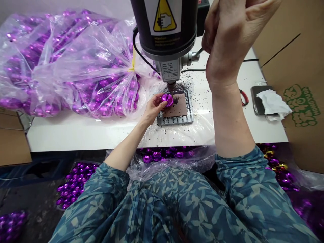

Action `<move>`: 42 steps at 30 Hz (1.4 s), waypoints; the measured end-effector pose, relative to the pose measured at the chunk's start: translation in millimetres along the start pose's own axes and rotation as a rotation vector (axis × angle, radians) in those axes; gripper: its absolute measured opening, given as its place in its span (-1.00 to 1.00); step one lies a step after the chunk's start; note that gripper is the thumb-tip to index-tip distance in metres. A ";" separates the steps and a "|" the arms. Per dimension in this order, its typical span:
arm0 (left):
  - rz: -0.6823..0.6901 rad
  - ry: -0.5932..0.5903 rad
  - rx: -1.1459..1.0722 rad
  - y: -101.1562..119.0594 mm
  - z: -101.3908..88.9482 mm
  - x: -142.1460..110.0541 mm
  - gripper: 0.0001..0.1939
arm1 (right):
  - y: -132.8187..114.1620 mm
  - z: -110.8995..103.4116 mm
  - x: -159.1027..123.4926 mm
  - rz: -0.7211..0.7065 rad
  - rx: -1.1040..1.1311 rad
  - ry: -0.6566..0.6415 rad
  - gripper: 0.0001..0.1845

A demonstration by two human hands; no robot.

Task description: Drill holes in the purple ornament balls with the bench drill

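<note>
My left hand pinches a shiny purple faceted ball over the drill press base, just below the chuck. A brown board lies on the slotted metal base, sprinkled with dark shavings. The black drill press stands above, bearing a yellow warning label. Raised at the upper right, my right hand is wrapped round the press's feed lever; most of the lever is hidden by the hand. Whether the drill bit touches the ball cannot be made out.
Tied clear plastic bags full of purple balls fill the table's left side. A phone-like dark object with white tissue and a red-handled tool lie right. Cardboard boxes border the table. More purple balls sit below.
</note>
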State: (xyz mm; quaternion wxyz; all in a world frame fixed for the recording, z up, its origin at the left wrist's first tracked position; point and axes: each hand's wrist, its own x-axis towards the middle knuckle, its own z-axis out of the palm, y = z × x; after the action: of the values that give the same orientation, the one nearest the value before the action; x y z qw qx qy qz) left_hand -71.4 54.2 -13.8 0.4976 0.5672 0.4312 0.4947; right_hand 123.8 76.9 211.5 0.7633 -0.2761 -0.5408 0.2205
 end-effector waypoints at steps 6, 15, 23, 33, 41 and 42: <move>0.104 -0.064 0.171 -2.2 4.0 3.6 -0.39 | 7.2 -3.8 4.9 -0.004 -0.031 0.014 -0.48; 0.235 -0.012 0.551 -5.5 17.9 -0.7 -0.35 | 0.4 -3.7 0.1 -0.018 -0.069 -0.011 -0.51; 0.292 -0.067 0.519 -19.8 17.9 -1.9 -0.33 | 4.2 -4.4 -3.4 -0.050 -0.004 0.031 -0.55; 0.251 -0.074 0.446 -21.7 21.3 -2.4 -0.32 | 12.5 -16.9 -51.1 -0.309 0.086 0.095 -0.46; 0.187 -0.055 0.356 -10.0 27.8 -7.5 -0.39 | 27.7 -15.1 -58.1 -0.338 0.090 0.136 -0.22; 0.184 -0.055 0.350 -8.9 28.3 -7.8 -0.39 | 29.3 -17.0 -59.6 -0.334 0.042 0.147 -0.19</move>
State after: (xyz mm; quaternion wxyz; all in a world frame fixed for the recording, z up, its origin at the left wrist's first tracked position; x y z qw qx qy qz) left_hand -44.5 43.8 -24.2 0.3556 0.6954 0.4433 0.4398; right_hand 119.9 57.9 145.8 0.8324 -0.1820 -0.5171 0.0810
